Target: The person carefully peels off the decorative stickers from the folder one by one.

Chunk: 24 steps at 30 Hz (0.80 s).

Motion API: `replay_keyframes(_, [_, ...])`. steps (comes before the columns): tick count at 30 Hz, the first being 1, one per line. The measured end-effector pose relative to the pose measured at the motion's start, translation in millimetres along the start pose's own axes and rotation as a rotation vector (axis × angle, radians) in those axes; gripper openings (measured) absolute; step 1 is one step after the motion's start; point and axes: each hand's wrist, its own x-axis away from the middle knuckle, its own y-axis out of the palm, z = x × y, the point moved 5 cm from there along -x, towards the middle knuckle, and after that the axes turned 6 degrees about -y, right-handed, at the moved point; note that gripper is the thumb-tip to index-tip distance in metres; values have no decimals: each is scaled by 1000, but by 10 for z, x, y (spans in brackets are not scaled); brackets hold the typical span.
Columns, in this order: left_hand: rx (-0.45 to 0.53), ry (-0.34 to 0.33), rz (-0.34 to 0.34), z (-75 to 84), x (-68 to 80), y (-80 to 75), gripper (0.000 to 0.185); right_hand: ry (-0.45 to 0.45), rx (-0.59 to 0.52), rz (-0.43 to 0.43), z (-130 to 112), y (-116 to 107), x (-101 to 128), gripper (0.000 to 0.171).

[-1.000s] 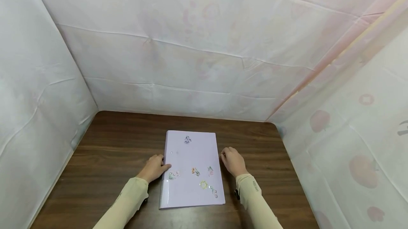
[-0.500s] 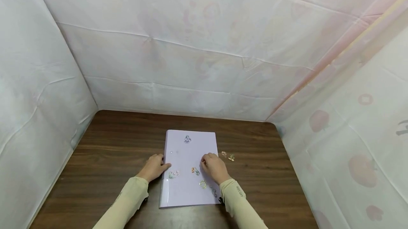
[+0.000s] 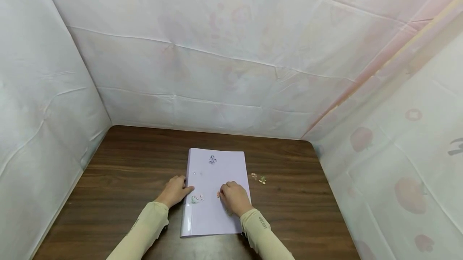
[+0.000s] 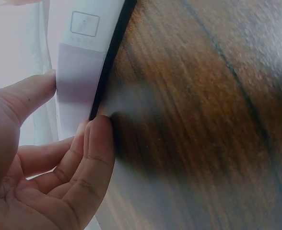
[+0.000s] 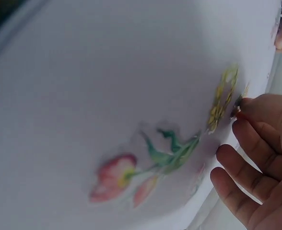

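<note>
A lilac folder (image 3: 207, 222) lies on the table with several flower stickers on its cover. My left hand (image 3: 173, 191) holds its spine, thumb on the cover edge and fingers against the lower side, as the left wrist view shows. My right hand (image 3: 235, 199) is over the cover, thumb and index fingertip pinching at an orange flower sticker (image 3: 218, 194). Close by in the right wrist view are a yellow wreath sticker (image 5: 222, 100) and a pink tulip sticker (image 5: 117, 177). A purple flower sticker (image 3: 212, 159) is near the folder's far edge; a pink-and-green one (image 3: 195, 199) sits near the spine.
Two small flower pieces, a pinkish one (image 3: 254, 175) and a yellow-green one (image 3: 262, 180), lie right of the folder on the brown wooden table (image 3: 300, 203). Pale printed curtains (image 3: 217, 75) stand behind and on both sides of the table.
My right hand has moved from the table at the folder's right onto the cover, then slightly toward me. Two flower pieces on the table came into view. My left hand stays put.
</note>
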Motion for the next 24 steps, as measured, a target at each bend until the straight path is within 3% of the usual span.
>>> replay_keyframes(11, [-12,28,8,29,-17,7,47,17,14,-47,11,34,-24,10])
replay_keyframes(24, [-23,22,4,15,-22,25,48,54,-14,-26,1,5,-11,11])
